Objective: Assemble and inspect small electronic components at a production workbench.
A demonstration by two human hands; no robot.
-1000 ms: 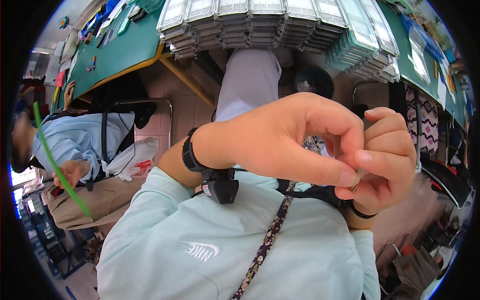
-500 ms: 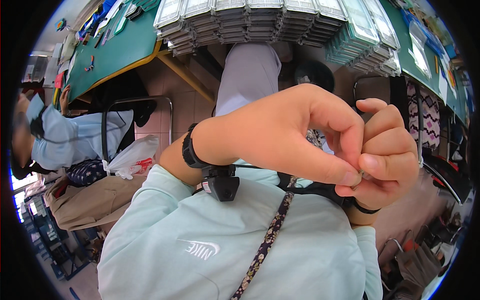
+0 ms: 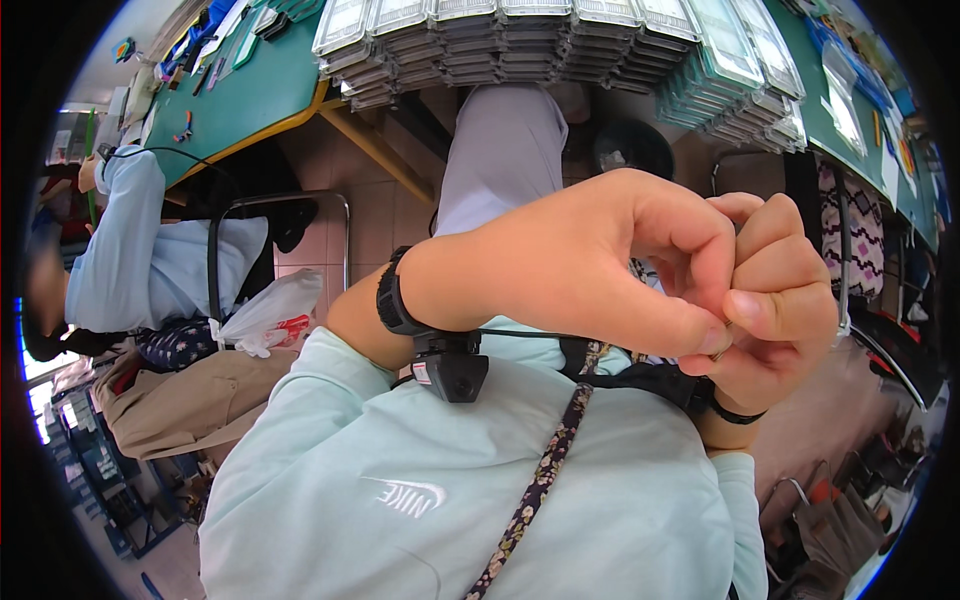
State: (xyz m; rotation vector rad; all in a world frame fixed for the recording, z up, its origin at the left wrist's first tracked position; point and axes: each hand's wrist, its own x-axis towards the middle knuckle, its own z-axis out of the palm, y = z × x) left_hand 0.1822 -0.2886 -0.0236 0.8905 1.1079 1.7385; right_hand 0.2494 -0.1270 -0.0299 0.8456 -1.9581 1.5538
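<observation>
My left hand [image 3: 625,255] reaches across from the left, its thumb and index finger pinched together. Close against it, my right hand [image 3: 785,285] is curled, with its thumb pressing beside the left fingertips. A tiny, thin metallic-looking bit [image 3: 719,352] shows where the fingertips meet. The fingers cover most of it, so its kind cannot be made out. Both hands are held in the air in front of my chest, above my lap. A black strap with a small black camera [image 3: 455,375] is on my left wrist, and a dark band [image 3: 735,410] circles the right.
Stacks of clear plastic trays [image 3: 520,50] stand ahead of me. A green table [image 3: 250,90] with tools lies at far left, another green table [image 3: 835,120] at right. A co-worker in a light blue sleeve [image 3: 125,235] sits at left, near a white plastic bag [image 3: 270,310].
My hands stay together with the right fingers curled slightly tighter, and less of the metallic bit shows. At left, the co-worker's arm has lifted, and a long green strip now shows by the hand.
</observation>
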